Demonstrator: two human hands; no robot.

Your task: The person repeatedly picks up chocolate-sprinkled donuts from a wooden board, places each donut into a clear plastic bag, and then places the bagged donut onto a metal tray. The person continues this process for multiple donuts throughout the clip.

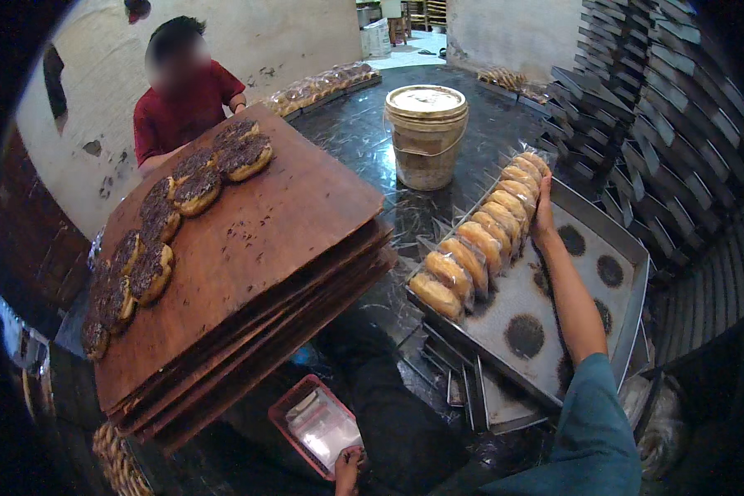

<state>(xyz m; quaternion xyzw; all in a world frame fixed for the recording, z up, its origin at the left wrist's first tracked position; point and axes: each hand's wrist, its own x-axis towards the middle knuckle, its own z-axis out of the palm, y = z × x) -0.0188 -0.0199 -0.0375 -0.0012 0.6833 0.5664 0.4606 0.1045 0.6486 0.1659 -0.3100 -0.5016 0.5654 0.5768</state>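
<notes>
My right hand (542,214) grips the farthest wrapped doughnut (531,162) of a row of plain doughnuts in clear plastic. The row (480,232) stands on edge along the left side of a metal baking tray (626,335). Low in the picture, my left hand (349,464) touches the corner of a stack of clear plastic bags (325,425). Its fingers are curled, and whether they pinch a bag is unclear. The bags lie in a small pink plastic basket (280,414). Chocolate-sprinkled doughnuts (195,189) line the far left edge of a wooden board (273,204).
More boards (273,335) are stacked beneath the top one. A lidded bucket (426,139) stands on the dark table (341,127). Stacked metal trays (669,136) rise at right. Across from me is a person in a red shirt (183,115). Packed goods (325,84) line the wall.
</notes>
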